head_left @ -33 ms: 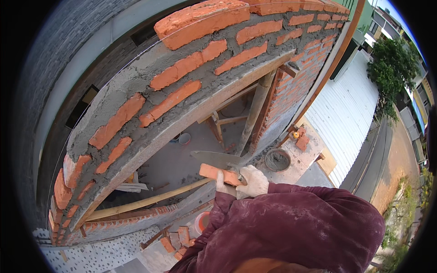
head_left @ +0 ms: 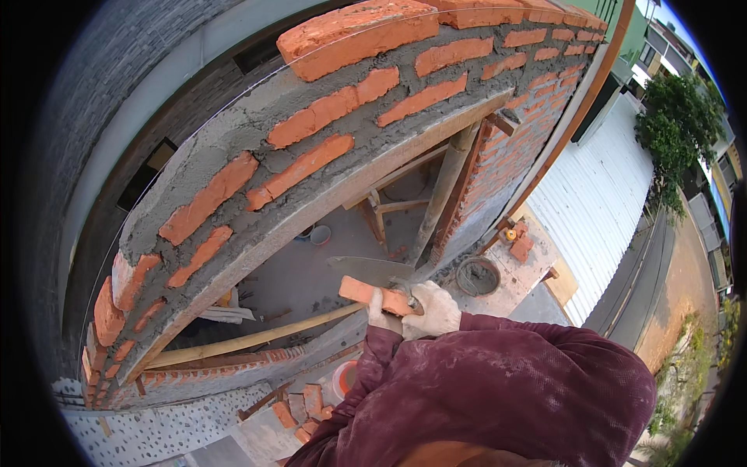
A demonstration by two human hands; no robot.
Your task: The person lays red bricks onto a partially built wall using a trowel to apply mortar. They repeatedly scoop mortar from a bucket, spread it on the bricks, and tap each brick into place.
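Note:
My left hand [head_left: 381, 313], in a pale glove, is closed around an orange brick [head_left: 362, 292] held before my chest. Beside it, my right hand [head_left: 436, 310], gloved too, grips a trowel whose broad grey blade [head_left: 372, 269] points left, just beyond the brick. Its handle is mostly hidden by the fingers. Farther off stands a brick wall [head_left: 331, 105] with thick grey mortar joints. A bed of mortar [head_left: 206, 144] covers its top on the left, next to a large laid brick [head_left: 358, 39].
A wooden plank [head_left: 327, 210] runs under the wall's lower courses. To the right, a round mortar tub [head_left: 477, 275] and loose bricks [head_left: 521, 243] sit on a platform. More bricks [head_left: 311, 405] and an orange-rimmed bucket [head_left: 344, 380] are below left. A thin string crosses along the wall top.
The view has shifted slightly, so the wall appears a little farther right. Both hands keep their hold on the brick and the trowel.

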